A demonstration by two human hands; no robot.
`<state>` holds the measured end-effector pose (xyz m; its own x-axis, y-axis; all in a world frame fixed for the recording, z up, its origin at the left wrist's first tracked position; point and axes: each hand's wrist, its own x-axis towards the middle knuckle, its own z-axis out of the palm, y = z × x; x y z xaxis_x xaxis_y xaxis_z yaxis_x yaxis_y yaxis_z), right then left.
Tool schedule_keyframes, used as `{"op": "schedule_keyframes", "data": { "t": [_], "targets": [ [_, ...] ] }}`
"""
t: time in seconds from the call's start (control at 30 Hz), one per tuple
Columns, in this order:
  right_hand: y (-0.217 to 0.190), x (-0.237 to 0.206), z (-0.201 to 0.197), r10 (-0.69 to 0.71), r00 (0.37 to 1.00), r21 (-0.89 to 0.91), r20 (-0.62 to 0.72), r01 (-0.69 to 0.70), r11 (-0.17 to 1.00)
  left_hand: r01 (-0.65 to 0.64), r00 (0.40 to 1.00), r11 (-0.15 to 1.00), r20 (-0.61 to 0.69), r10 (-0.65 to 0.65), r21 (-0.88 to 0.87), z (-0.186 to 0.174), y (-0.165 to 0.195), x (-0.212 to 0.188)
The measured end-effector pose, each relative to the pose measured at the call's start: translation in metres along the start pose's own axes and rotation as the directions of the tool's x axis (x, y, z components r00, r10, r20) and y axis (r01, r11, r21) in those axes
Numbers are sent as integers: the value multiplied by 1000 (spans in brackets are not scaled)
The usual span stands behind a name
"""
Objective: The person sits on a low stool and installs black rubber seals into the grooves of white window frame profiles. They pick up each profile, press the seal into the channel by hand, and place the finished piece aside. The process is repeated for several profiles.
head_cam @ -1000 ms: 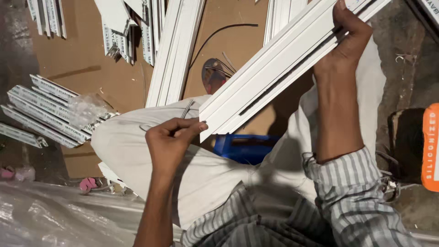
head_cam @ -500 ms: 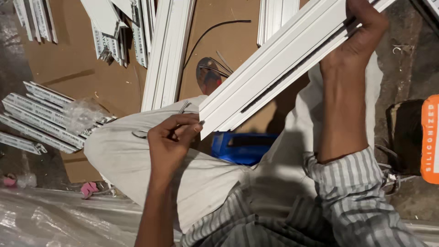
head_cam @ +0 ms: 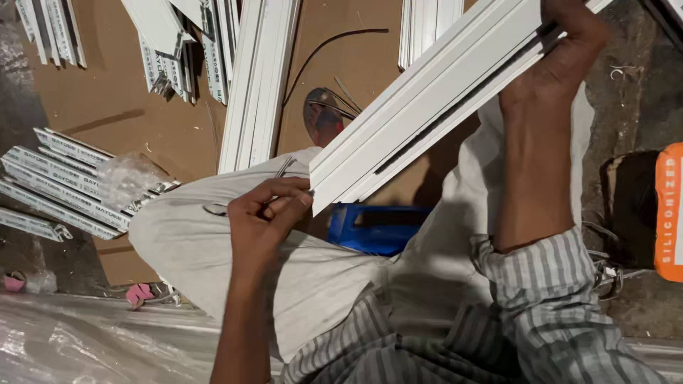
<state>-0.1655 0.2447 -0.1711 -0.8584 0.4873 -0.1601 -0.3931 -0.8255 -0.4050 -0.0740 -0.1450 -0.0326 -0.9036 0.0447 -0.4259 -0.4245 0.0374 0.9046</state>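
Note:
A long white plastic profile [head_cam: 434,107] runs diagonally from the upper right down to the middle. My right hand [head_cam: 562,64] grips its upper part, fingers wrapped over the edge. My left hand [head_cam: 267,213] rests on my knee in light trousers [head_cam: 213,256], right at the profile's cut lower end. Its fingers are pinched on a small thin metal piece [head_cam: 284,168] that sticks out above the knuckles. My right forearm carries a striped sleeve [head_cam: 548,284].
More white profiles [head_cam: 260,78] lie on brown cardboard [head_cam: 114,99], with short offcuts [head_cam: 57,185] at the left. A blue box [head_cam: 373,227] sits under my leg. An orange cartridge [head_cam: 669,213] lies at the right edge, and clear plastic sheeting [head_cam: 85,341] at the lower left.
The profile's cut end has stayed at my left fingers while my right hand slid slightly up along it. The view has drifted a little.

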Motion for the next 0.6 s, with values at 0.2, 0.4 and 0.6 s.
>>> {"op": "schedule_keyframes", "data": {
  "t": [0.2,0.4,0.6],
  "targets": [
    [-1,3,-9,2,1000,-18,-28,-3,1000,-61,998,998,33,60,28,-6,-7,3],
    [-2,9,-15,6,1000,-1,-14,-6,1000,-22,1000,999,2,22,31,-4,-7,-1],
    [-1,4,-19,-174,979,-399,109,204,894,-87,994,995,72,82,57,-4,-4,4]
  ]
}}
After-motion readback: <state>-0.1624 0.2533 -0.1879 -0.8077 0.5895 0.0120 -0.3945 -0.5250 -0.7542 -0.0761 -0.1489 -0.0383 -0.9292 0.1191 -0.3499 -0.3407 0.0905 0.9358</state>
